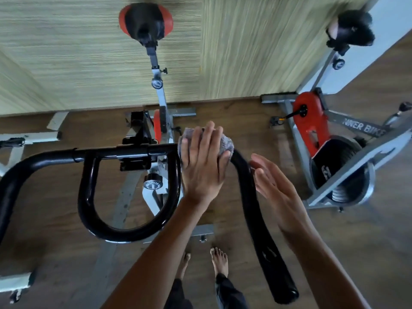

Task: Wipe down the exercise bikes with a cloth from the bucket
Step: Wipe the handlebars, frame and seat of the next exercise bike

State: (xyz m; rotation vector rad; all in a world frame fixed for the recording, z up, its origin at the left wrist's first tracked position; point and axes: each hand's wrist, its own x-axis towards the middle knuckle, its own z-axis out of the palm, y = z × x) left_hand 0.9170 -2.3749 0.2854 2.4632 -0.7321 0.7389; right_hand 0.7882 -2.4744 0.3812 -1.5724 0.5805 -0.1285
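Two hands work at the near exercise bike (161, 97), which stands with its red and black saddle (145, 21) towards the pale wood-grain wall (66, 52). The left hand (204, 166) lies palm down on a grey cloth (226, 143), pressing it onto the black handlebar (124, 152) just where the crossbar bends into the right-hand grip. Its fingers (208, 137) are stretched over the bundled cloth and look more laid flat than clenched, though from above I cannot tell whether their tips hook under the bar. The cloth bulges out at both sides of the hand. The right hand (274, 184) is held edge-on just beside the right-hand grip, fingers straight and together, holding nothing; whether it touches the bar is hard to say. Below the crossbar a round knob (152, 185) sits on the white frame. A second bike (312, 121), red and grey with a black flywheel, stands to the right, well apart. The person's bare feet (219, 260) rest on the brown wooden floor (379, 241) near the handlebar's end.
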